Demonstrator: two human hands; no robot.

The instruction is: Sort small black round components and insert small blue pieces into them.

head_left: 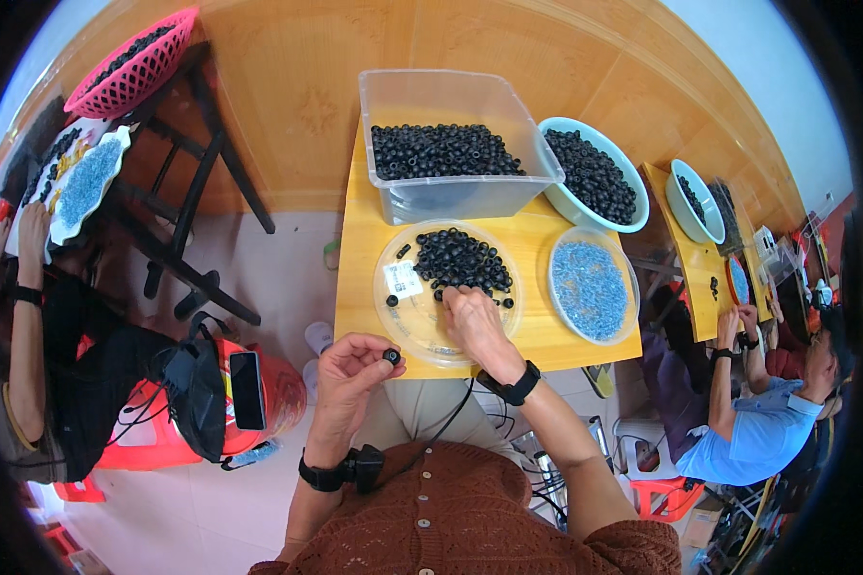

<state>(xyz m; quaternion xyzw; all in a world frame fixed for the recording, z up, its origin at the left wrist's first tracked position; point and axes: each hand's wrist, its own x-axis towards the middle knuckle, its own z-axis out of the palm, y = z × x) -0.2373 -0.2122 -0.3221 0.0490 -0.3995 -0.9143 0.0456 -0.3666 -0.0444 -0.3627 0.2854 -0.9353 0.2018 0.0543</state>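
Observation:
My left hand (352,376) is just off the table's front edge, pinching a small black ring-shaped part (391,356) between thumb and fingertips. A round clear plastic lid (408,321) lies on the table before me, bearing a heap of small black parts (460,257). At the near side of that heap is my right hand (479,328), its fingers bent down and drawn together. What its fingertips grip, if anything, is hidden. A few loose black parts lie around the heap, close to a white label on the lid.
Behind the lid stands a clear plastic bin (460,201) of black parts, beside a pale blue bowl (633,218) of the same. A round tray of tiny blue pieces (590,290) sits right. Co-workers sit left and right; a phone (247,391) rests on a red stool.

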